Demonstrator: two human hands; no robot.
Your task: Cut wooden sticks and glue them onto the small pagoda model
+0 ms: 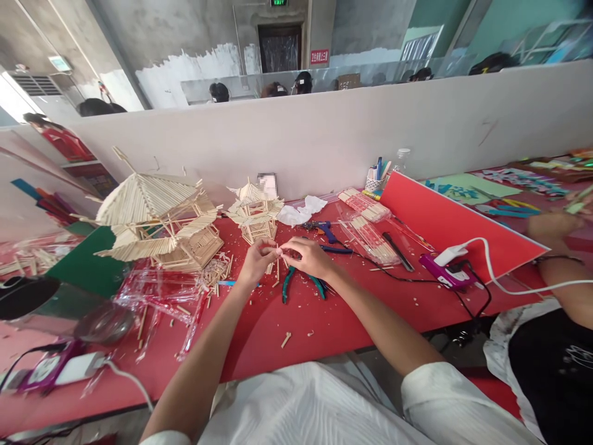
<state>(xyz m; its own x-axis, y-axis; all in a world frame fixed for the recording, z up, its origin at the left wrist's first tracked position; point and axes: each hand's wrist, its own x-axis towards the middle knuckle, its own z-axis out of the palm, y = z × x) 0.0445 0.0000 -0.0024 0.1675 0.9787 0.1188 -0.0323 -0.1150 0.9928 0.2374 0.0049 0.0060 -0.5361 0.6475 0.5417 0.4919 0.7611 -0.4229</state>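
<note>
My left hand [256, 262] and my right hand [309, 256] meet over the table, fingertips pinched together. Whatever sits between them is too small to make out. Short wooden sticks [278, 273] show just below the fingers. Green-handled pliers [286, 285] lie under my right hand, their jaws hidden by it. Behind the hands stands a small pavilion model [254, 213] built of wooden sticks. A larger stick pavilion [160, 216] with a wide roof is to the left. Beyond my right hand lies a blue glue gun [328, 232], near a crumpled white tissue [302, 211].
Packs of sticks [370, 232] and a red board [445, 228] are at the right. Clear plastic wrapping [162, 293] lies at the left, near a transparent container [88, 318]. Purple power strips [442, 272] with cables sit on both sides. A person's arm [563, 259] is at far right.
</note>
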